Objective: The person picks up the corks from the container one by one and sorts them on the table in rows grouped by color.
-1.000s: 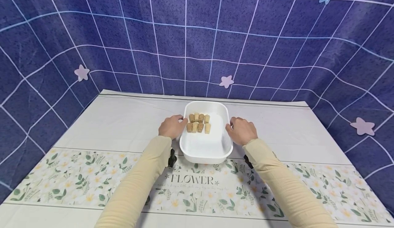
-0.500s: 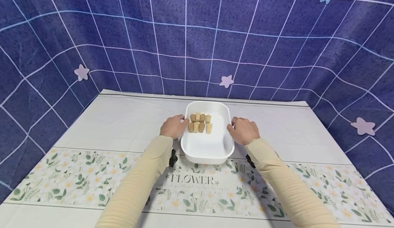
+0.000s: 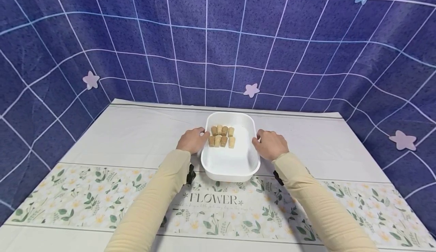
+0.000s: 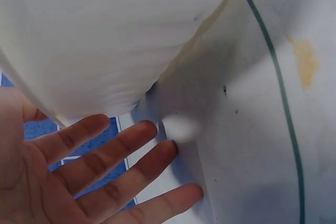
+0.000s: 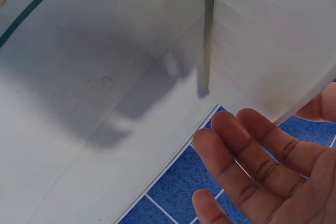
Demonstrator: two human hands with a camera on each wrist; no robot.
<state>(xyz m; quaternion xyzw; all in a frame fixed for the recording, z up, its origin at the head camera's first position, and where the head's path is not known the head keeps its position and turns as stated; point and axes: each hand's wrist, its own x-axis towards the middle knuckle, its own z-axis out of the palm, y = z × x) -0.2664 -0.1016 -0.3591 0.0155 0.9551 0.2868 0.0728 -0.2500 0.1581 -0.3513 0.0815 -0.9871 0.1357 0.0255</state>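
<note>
A white plastic tub (image 3: 229, 165) with rounded corners sits in the middle of the table, between the two hands. Inside it, several tapered corks (image 3: 223, 141), some darker brown and some pale, stand in two rows toward the left wall. My left hand (image 3: 191, 140) pinches the tub's left rim, thumb over the edge and index finger against the outer wall; the left wrist view shows its other fingers (image 4: 131, 174) spread below. At the opposite side my right hand (image 3: 271, 145) pinches the right rim, its index fingertip (image 5: 254, 119) on the outside wall.
A white tablecloth (image 3: 143, 131) covers the table, with a floral band and the printed word FLOWER (image 3: 212, 198) in front of the tub. Behind and beside the table hangs a blue gridded curtain (image 3: 218, 47) with stars.
The tub has shifted slightly to the right, with the corks in it and both hands staying at its rims. The corks keep their two rows.
</note>
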